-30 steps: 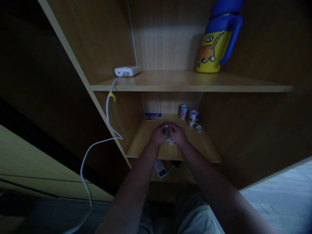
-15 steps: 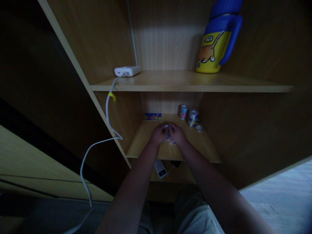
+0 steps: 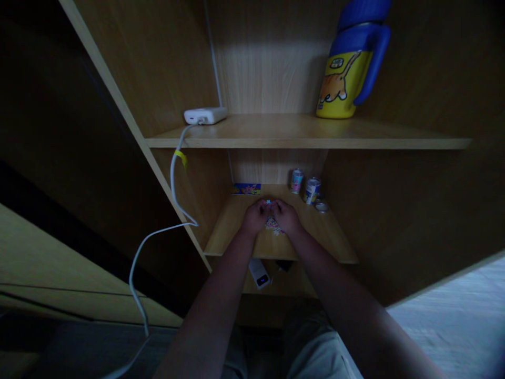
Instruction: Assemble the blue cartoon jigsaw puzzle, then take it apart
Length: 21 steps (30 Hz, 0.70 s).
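Note:
My left hand and my right hand meet over the lower shelf, fingers bent into a pinch. Between their fingertips shows a small light-blue jigsaw puzzle piece, which both hands appear to grip. A little pile of multicoloured puzzle pieces lies on the wood just below and between the hands. Behind them, a blue printed picture card rests near the back wall. To the right stand two small printed cans, with a round metal lid beside the nearer one.
On the upper shelf sit a white power adapter-like box and a blue-and-yellow handled bottle. A white cable hangs down at the left. Below, a white device with a lit display lies beside a dark object.
Both hands stay nearly in place, with the fingers shifting slightly around the light-blue piece. More of the pile shows between them.

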### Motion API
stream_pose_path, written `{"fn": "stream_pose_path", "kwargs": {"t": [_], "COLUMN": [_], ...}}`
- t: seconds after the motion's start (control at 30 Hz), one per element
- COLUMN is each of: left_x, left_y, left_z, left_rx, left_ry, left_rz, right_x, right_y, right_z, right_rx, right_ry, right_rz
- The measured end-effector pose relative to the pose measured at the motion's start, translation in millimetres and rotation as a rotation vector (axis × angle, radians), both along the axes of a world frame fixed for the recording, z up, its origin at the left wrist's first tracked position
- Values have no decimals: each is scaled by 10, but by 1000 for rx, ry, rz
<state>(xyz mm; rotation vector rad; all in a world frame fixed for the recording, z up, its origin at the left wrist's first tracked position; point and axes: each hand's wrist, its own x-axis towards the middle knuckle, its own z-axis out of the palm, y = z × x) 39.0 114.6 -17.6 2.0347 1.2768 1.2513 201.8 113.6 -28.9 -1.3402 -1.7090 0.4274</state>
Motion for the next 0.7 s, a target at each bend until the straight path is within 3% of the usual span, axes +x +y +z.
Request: {"fn": "stream_pose_path", "kwargs": {"t": [0.7], "left_x": [2], "left_y": [10], "left_z": [-18], "left_rx": [-56], "left_ry": [-38], "left_rz": [-35], "right_x": [0], "right_y": [-55], "right_z": [26], "right_rx": [38], "right_ry": [59], "right_rz": [35]}}
